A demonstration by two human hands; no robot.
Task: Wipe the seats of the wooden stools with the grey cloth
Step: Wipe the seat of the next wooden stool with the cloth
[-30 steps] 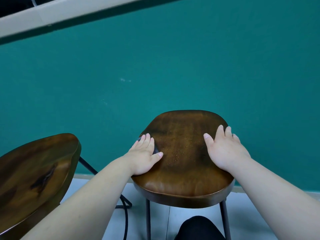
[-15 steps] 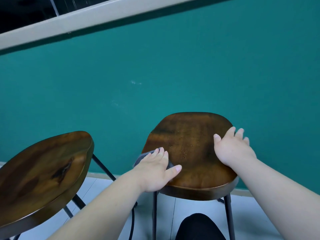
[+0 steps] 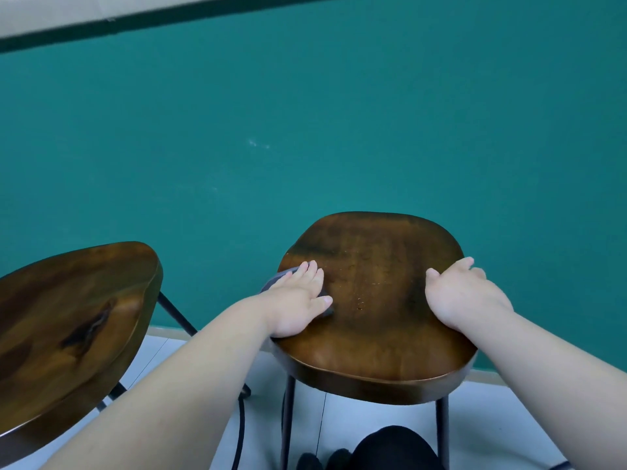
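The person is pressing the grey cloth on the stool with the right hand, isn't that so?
Not quite. The head view shows the left hand pressing the cloth on the stool; the right hand rests on the seat's other side, with no cloth.

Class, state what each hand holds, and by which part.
Nothing is gripped: left hand presses the grey cloth flat on the stool seat, left edge; right hand rests on its right rim.

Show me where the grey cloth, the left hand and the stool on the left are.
grey cloth (image 3: 272,281): head view, on the exposed grey corner.
left hand (image 3: 294,304): head view, on the back of the hand.
left stool (image 3: 74,317): head view, on the middle of its wooden seat.
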